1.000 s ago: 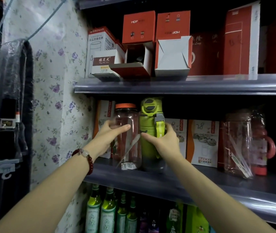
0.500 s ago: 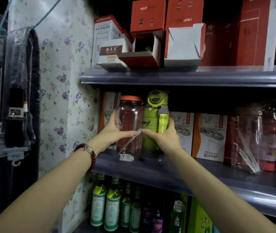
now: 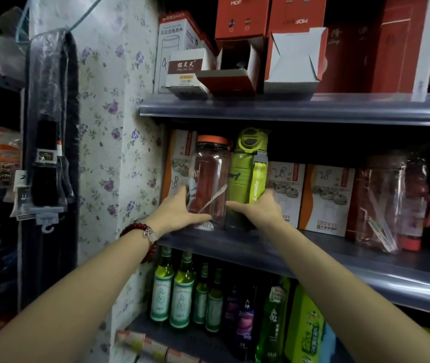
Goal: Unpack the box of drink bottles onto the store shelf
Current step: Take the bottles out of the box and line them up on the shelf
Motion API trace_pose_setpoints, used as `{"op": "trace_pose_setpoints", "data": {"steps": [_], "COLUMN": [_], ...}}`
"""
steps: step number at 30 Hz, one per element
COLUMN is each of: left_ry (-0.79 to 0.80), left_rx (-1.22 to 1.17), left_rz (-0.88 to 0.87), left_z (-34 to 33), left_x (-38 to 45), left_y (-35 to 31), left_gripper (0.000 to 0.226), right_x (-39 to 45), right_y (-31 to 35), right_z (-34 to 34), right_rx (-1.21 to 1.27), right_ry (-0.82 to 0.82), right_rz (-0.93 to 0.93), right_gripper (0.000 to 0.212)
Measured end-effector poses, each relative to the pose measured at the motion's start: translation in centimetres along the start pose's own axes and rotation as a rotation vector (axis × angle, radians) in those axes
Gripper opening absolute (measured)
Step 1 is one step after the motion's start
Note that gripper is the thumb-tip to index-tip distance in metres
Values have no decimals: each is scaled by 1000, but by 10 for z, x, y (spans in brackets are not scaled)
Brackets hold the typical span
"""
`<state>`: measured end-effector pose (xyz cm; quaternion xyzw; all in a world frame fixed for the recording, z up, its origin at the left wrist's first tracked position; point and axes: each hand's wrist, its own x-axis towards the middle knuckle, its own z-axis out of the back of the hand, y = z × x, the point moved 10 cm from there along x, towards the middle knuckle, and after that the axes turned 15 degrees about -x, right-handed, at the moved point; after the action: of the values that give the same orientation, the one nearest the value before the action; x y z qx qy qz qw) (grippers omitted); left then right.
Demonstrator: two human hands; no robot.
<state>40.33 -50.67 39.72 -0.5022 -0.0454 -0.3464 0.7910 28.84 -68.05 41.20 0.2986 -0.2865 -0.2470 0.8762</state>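
Drink bottles: a clear bottle with an orange lid (image 3: 211, 179) and a lime-green bottle (image 3: 248, 176) stood upright, touching side by side, on the middle shelf (image 3: 313, 254) at frame centre.
Upper shelf: red boxes (image 3: 242, 17) printed "MDF" sat at the top of the frame, one more inverted beside them; a small white box (image 3: 186, 66) carried Chinese characters on a brown band.
Boxes behind: white-and-orange cartons (image 3: 325, 197) read "fashion", with "28" handwritten on them.
Lower shelf: green glass bottles (image 3: 182, 297) bore white labels with Chinese script, too small to read.
Left hand (image 3: 179, 212): curled round the clear bottle's lower part, thumb across its front.
Right hand (image 3: 259, 209): curled round the green bottle's base.
Change: both hands kept the same grips as a second before, sitting lower on the bottles; the view had shifted right and down.
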Motion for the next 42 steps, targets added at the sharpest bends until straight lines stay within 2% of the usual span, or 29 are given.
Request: {"op": "trace_pose_setpoints", "data": {"steps": [3, 5, 10, 12, 16, 19, 23, 27, 30, 37, 42], "left_ry": [-51, -82, -109, -112, -91, -84, -90, -145, -177, -280, -317], "left_rx": [137, 172, 262, 258, 271, 320, 375, 389, 416, 534, 525], "left_rz": [-48, -74, -156, -164, -165, -135, -28, 148, 287, 543, 747], "left_z": [6, 11, 21, 23, 22, 26, 42, 70, 84, 92, 87], "left_x": [-16, -27, -48, -60, -85, -106, -136, -176, -218, -342, -431], "left_y": [-3, -6, -14, -16, -15, -5, 19, 58, 85, 136, 173], "left_gripper": [70, 56, 39, 33, 30, 28, 24, 26, 23, 21, 15], "right_x": [-9, -17, -46, -61, -92, -111, -129, -145, -169, -263, -345], "right_y": [-5, -7, -2, 3, 16, 27, 36, 44, 53, 65, 50], "right_z": [2, 5, 14, 14, 3, -17, -59, -115, -164, -267, -325], "right_rx": [-71, -102, -222, -242, -299, -349, -362, -325, -311, -273, -225], "right_ry": [25, -9, -112, -118, -115, -86, 35, 184, 323, 650, 842], "right_rz": [-2, 25, 114, 150, 224, 313, 397, 481, 586, 814, 877], "right_gripper": [69, 62, 51, 45, 49, 44, 40, 31, 32, 31, 34]}}
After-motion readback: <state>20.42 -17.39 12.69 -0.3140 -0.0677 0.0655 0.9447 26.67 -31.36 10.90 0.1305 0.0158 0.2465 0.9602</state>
